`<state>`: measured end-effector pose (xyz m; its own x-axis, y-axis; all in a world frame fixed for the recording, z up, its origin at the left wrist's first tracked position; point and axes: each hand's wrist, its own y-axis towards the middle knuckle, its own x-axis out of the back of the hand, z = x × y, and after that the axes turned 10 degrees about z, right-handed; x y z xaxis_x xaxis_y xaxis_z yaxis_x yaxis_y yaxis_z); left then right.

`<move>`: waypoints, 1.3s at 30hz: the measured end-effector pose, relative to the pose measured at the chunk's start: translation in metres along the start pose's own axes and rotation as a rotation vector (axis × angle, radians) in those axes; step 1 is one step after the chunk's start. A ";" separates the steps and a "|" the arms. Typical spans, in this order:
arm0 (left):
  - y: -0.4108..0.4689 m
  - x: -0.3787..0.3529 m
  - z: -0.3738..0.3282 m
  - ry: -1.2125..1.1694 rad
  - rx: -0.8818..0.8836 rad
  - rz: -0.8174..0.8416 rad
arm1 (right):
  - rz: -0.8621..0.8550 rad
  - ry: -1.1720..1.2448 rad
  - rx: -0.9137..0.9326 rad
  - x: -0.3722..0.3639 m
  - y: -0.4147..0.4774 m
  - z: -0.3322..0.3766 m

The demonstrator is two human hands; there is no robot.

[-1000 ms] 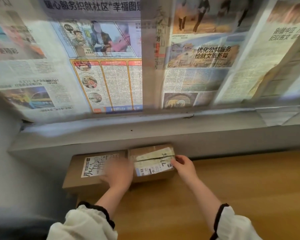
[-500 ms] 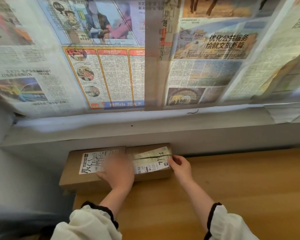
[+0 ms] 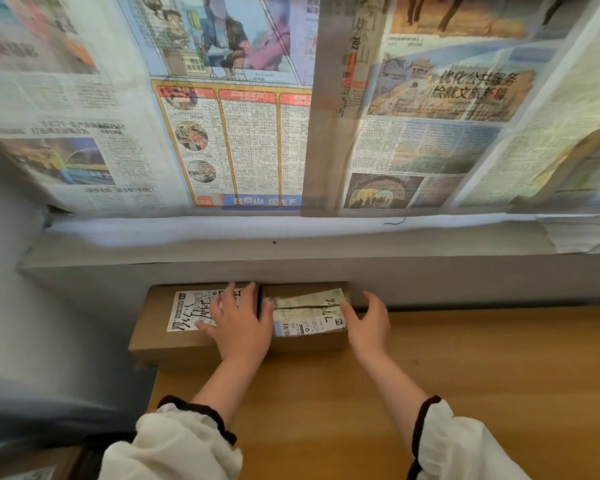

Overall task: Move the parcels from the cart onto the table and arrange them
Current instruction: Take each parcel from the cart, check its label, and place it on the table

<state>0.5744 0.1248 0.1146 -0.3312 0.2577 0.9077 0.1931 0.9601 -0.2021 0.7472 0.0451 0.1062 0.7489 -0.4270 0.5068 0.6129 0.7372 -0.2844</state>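
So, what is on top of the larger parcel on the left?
A white label with black handwriting lies on the larger parcel, and the left hand rests flat over it. The label's right part is covered by that hand, so it cannot be read.

Matt brown cardboard parcels (image 3: 160, 337) with paper labels (image 3: 191, 310); smooth wooden table (image 3: 482, 368).

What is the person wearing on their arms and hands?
Both hands are bare. The left hand and the right hand show no gloves, and no rings or watch can be seen. The left sleeve and the right sleeve are puffy cream-white fabric, each gathered with black trim at its end, leaving the forearms uncovered.
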 end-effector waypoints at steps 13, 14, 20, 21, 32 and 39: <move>-0.103 0.202 0.209 0.142 0.040 -0.410 | 0.058 -0.683 1.297 -0.113 -0.116 0.233; -0.121 0.209 0.234 0.125 0.113 -0.415 | 0.104 -0.676 1.334 -0.133 -0.133 0.242; -0.237 0.207 0.364 -0.030 0.507 -0.503 | 0.458 -0.636 1.425 -0.245 -0.238 0.254; -0.255 0.202 0.382 -0.056 0.563 -0.513 | 0.503 -0.642 1.428 -0.261 -0.256 0.251; -0.385 0.162 0.524 -0.326 0.963 -0.634 | 1.034 -0.813 1.418 -0.414 -0.400 0.213; -0.407 0.106 0.556 -0.890 1.109 -0.731 | 1.353 -0.904 1.236 -0.478 -0.438 0.175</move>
<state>-0.0521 -0.1782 0.0884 -0.5323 -0.6749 0.5110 -0.8458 0.3979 -0.3554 0.0765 0.0180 0.1303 -0.0661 0.6261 0.7769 -0.8660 0.3508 -0.3564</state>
